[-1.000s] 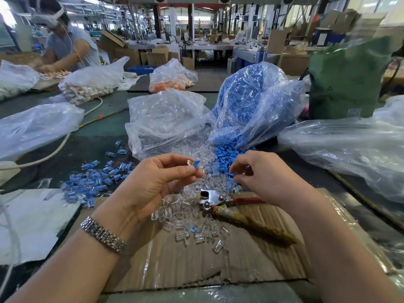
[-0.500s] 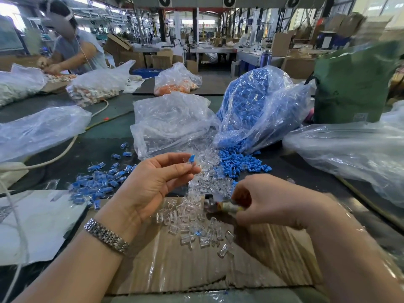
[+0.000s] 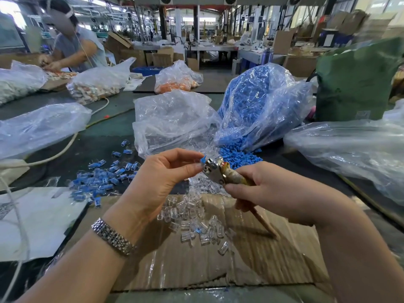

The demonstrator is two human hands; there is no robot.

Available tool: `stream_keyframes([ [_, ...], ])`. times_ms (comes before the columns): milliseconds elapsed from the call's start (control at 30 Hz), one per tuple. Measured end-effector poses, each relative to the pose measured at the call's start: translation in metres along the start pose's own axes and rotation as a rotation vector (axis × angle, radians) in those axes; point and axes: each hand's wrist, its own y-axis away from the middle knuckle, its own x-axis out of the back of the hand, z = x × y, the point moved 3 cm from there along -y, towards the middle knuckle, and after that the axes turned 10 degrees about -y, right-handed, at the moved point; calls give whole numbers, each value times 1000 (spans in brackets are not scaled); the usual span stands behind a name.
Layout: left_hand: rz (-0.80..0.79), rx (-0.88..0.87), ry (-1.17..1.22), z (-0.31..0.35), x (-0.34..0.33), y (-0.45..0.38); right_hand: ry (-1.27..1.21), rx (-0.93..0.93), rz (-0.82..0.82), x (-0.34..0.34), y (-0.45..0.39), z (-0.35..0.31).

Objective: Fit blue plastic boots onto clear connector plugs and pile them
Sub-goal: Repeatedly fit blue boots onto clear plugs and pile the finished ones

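Note:
My left hand (image 3: 162, 176) pinches a clear plug with a blue boot (image 3: 202, 160) between thumb and forefinger, raised above the table. My right hand (image 3: 269, 190) grips a pair of pliers (image 3: 215, 170) by taped handles, its metal head touching the boot. Loose clear plugs (image 3: 192, 217) lie on the cardboard sheet (image 3: 251, 263) below. Loose blue boots (image 3: 238, 156) spill from a blue-filled bag (image 3: 260, 103). A pile of fitted blue-and-clear pieces (image 3: 102, 178) lies at the left.
A clear bag of plugs (image 3: 172, 121) stands behind my hands. More plastic bags (image 3: 354, 149) flank both sides, a green bag (image 3: 358, 84) is far right, white paper (image 3: 37, 219) near left. Another person (image 3: 72, 47) works at the far left.
My right hand left the boot heap, picked the pliers up from the cardboard and raised them to the piece in my left hand. The left hand stayed raised.

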Motion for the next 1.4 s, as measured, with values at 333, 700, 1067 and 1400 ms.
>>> stream_keyframes([
  [333,19,-69,-191,1,-3,3,30,6,-19,-4,0,-3],
  [700,61,-97,-134,0,-4,3,-13,44,14,-19,-13,1],
  [1067,387,107,-960,-7,67,-9,495,21,-4,-1,-9,17],
  [1400,40,-210,-1126,-19,15,-10,303,18,54,9,-13,23],
])
